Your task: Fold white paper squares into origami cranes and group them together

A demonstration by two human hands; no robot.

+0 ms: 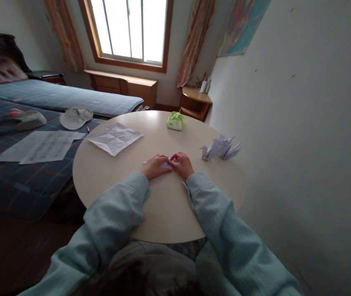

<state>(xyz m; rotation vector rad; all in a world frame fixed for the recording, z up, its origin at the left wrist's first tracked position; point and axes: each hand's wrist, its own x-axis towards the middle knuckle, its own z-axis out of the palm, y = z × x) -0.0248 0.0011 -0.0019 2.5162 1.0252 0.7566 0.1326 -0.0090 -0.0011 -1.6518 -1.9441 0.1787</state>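
Note:
Both my hands meet over the middle of a round cream table (pixel 163 205), with a small folded white paper (pixel 166 165) between them. My left hand (pixel 156 166) is closed on the paper, and a thin pointed tip of it sticks out at the left. From the other side my right hand (pixel 181 164) pinches the same paper with thumb and fingers. Most of the folded paper is hidden under my fingers. To the right stand several folded paper cranes (pixel 220 148) close together. A creased, unfolded paper sheet (pixel 115 137) lies flat at the left.
A green tissue pack (pixel 175 121) sits near the table's far edge. Left of the table, a bed (pixel 24 185) holds printed sheets (pixel 42 146) and a pale cap (pixel 75 118). The white wall (pixel 301 135) runs along the right side.

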